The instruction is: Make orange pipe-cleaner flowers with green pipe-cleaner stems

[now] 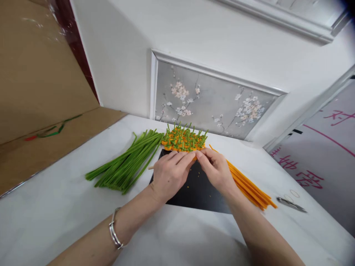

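Over a black mat, my left hand and my right hand meet at their fingertips. Both pinch a small orange piece, mostly hidden by the fingers. A thin light-brown stick pokes out to the left of my left hand. Just behind the hands lies a cluster of small orange pieces with green stems. Left of the mat is a fanned bundle of green fuzzy stems. Orange stems lie at the right, partly behind my right hand and forearm.
Metal snips and thin rings rest on the white table at the right. Behind stands a white wall with a framed floral panel. Cardboard borders the left, and a whiteboard with pink writing the right.
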The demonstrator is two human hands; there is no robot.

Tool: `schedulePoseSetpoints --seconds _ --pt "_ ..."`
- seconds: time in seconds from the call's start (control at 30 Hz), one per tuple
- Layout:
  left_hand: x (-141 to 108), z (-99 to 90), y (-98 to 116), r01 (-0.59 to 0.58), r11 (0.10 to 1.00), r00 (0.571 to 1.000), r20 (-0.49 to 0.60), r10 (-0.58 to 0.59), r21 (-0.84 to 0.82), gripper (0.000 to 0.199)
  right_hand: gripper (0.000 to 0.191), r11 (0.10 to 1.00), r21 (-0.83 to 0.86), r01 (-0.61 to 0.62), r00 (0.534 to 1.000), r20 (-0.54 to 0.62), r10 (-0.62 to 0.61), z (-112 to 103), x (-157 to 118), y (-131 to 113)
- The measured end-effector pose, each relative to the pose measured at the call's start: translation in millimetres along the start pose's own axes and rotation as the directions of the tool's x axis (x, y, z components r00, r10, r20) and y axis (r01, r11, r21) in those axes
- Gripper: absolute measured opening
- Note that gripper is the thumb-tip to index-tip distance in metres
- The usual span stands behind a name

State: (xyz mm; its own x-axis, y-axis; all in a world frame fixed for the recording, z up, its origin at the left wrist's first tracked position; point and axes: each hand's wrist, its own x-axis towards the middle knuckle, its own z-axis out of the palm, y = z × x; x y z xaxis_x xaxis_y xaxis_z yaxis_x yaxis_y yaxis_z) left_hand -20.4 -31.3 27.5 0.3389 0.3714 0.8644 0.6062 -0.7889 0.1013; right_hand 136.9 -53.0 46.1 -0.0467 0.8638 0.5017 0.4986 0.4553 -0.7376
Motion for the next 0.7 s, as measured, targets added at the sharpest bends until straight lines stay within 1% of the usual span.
schedulePoseSetpoints --seconds 0.07,0.1,0.13,0.17,0.2,0.23,0.27,0.3,0.33,0.4,0.47,0.57,0.7 --pt "3 -1.5 2 0.091 0.987 0.995 0.049 -0.086 -0.128 0.021 0.03 0.999 -0.017 0.039 0.999 0.02 -0.038 -4 -1 0" --pt "5 -3.0 2 0.154 0.965 0.985 0.114 -0.132 -0.211 0.022 0.027 0.997 -0.041 0.073 0.996 0.056 -0.07 -7 -1 0" --pt "7 -5.0 2 0.224 0.929 0.965 0.198 -0.171 -0.293 0.022 0.025 0.991 -0.069 0.111 0.989 0.102 -0.104 -10 0 1" --pt "10 -7.2 2 0.284 0.891 0.935 0.307 -0.176 -0.356 0.02 0.022 0.984 -0.096 0.15 0.98 0.146 -0.135 -13 0 2" --pt "12 -9.3 1 0.34 0.855 0.895 0.414 -0.166 -0.391 0.019 0.02 0.976 -0.122 0.182 0.971 0.18 -0.159 -16 1 3" --pt "13 -11.0 1 0.397 0.826 0.859 0.479 -0.18 -0.401 0.022 0.019 0.968 -0.145 0.207 0.964 0.201 -0.176 -18 2 4" --pt "15 -12.2 0 0.442 0.8 0.833 0.516 -0.198 -0.406 0.025 0.019 0.961 -0.164 0.223 0.959 0.214 -0.186 -19 2 5" --pt "15 -12.8 -1 0.476 0.779 0.816 0.536 -0.218 -0.407 0.027 0.018 0.956 -0.179 0.231 0.956 0.225 -0.188 -21 3 5" --pt "16 -12.9 -1 0.501 0.761 0.808 0.538 -0.24 -0.412 0.028 0.017 0.954 -0.189 0.232 0.954 0.236 -0.186 -21 4 6" --pt "16 -12.2 -2 0.527 0.727 0.805 0.533 -0.259 -0.441 0.027 0.012 0.955 -0.192 0.227 0.949 0.264 -0.173 -23 5 6" --pt "17 -11.4 -2 0.552 0.69 0.795 0.545 -0.266 -0.469 0.029 0.009 0.958 -0.182 0.222 0.941 0.298 -0.162 -25 6 5" --pt "18 -11.3 -2 0.599 0.638 0.762 0.589 -0.269 -0.485 0.033 0.01 0.961 -0.174 0.216 0.929 0.34 -0.147 -27 6 4" --pt "19 -12.2 -3 0.643 0.568 0.727 0.644 -0.24 -0.514 0.035 0.013 0.961 -0.176 0.213 0.926 0.35 -0.141 -28 7 4"
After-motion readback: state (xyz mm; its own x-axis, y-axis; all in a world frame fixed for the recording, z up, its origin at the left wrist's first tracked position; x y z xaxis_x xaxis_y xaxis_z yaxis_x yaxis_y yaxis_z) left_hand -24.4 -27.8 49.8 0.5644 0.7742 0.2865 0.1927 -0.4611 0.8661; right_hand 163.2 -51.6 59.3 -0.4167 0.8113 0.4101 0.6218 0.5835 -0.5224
